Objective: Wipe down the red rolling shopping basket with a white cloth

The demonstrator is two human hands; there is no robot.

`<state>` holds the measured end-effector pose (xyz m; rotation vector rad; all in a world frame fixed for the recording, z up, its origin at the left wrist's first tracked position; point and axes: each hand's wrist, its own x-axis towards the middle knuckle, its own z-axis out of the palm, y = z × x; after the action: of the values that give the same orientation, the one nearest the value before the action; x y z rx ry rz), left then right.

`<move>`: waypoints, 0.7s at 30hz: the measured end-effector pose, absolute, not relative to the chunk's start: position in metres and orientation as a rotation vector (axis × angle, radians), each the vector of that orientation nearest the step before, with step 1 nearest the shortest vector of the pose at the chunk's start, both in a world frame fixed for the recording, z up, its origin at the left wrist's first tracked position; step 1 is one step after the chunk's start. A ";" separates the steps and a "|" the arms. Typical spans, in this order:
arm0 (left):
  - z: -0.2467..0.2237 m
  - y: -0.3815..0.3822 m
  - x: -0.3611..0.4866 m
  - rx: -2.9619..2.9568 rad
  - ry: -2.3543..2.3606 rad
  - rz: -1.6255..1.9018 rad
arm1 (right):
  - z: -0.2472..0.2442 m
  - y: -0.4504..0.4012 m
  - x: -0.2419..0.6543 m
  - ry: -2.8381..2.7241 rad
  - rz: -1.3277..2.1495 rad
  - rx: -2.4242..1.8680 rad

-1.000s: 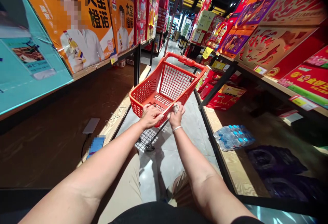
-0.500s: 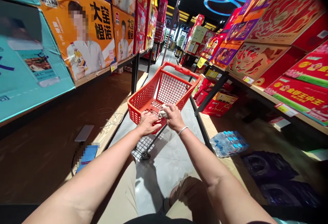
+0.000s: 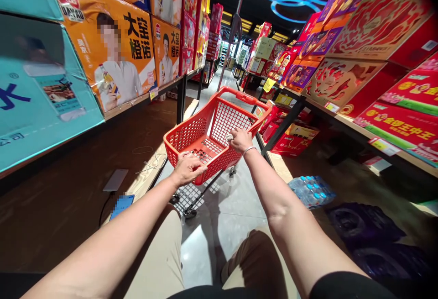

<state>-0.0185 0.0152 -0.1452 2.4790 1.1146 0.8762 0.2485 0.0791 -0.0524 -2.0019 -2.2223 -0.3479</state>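
Observation:
A red plastic shopping cart (image 3: 191, 135) with a grid basket stands in the aisle in front of me, its handle at the far end. My left hand (image 3: 187, 168) rests on the basket's near rim, fingers spread, with nothing in it. Farther right, my right hand (image 3: 241, 140) is closed on a small pale crumpled cloth (image 3: 229, 137) at the basket's right side rim. A light bracelet circles my right wrist.
Shelves line both sides, with orange cartons (image 3: 112, 57) on the left and red boxes (image 3: 400, 121) on the right. Bottled water (image 3: 311, 191) lies low at right. A white device (image 3: 115, 180) and blue phone (image 3: 122, 204) lie low at left.
My right hand has moved right and slightly away along the rim with the cloth. My left hand has shifted a little left. The basket has turned slightly, its near end now farther left.

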 end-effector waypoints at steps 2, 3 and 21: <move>-0.146 0.023 -0.029 2.479 1.155 0.856 | -0.055 0.069 0.239 -2.214 -0.365 -2.009; -0.146 0.027 -0.033 2.483 1.175 0.842 | -0.056 0.064 0.236 -2.188 -0.376 -2.017; -0.117 0.034 0.025 2.688 1.441 0.366 | -0.042 0.028 0.409 -2.193 -0.519 -2.020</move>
<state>0.0247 0.0345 -0.1173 2.6878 1.4411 0.3662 0.4089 0.0284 -0.0418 -2.0205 -2.1926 -0.5189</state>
